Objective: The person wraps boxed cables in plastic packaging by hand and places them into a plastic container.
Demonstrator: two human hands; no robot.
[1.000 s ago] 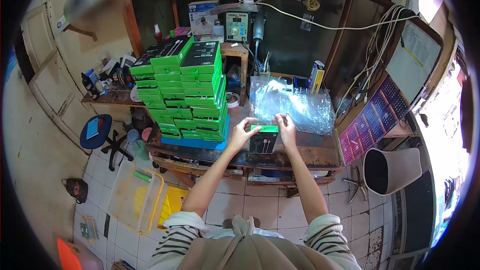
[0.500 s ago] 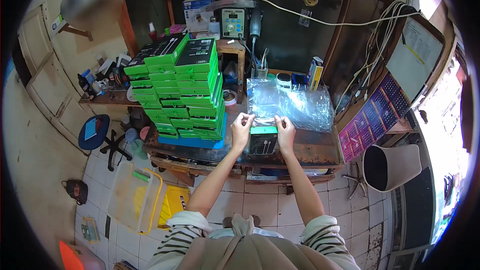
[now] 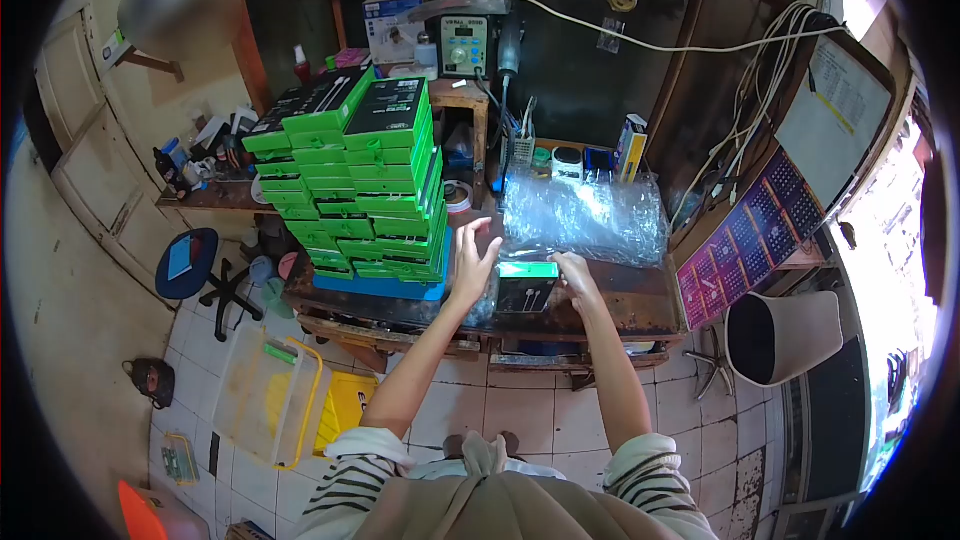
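Note:
A small black box with a bright green top edge [image 3: 526, 292] stands near the front edge of the workbench, a picture of white cables on its face. Clear plastic bag [image 3: 528, 254] film shows along the box's top and far side. My left hand [image 3: 472, 258] is raised to the left of the box, fingers apart and holding nothing. At the box's right far corner, my right hand [image 3: 577, 277] has its fingers closed on the edge of the plastic. Behind them lies a pile of clear plastic bags [image 3: 590, 218].
A tall stack of green and black boxes [image 3: 350, 180] rests on a blue mat [image 3: 380, 286] at the left. Behind stand a soldering or hot-air station [image 3: 466, 46] and a pen basket [image 3: 521, 147]. A yellow-rimmed plastic bin [image 3: 265, 400] is on the floor; a chair [image 3: 785, 335] stands right.
My left hand has let go of the plastic and moved left, its fingers opening. The plastic's upper edge has come down over the box. My right hand has shifted slightly down and right.

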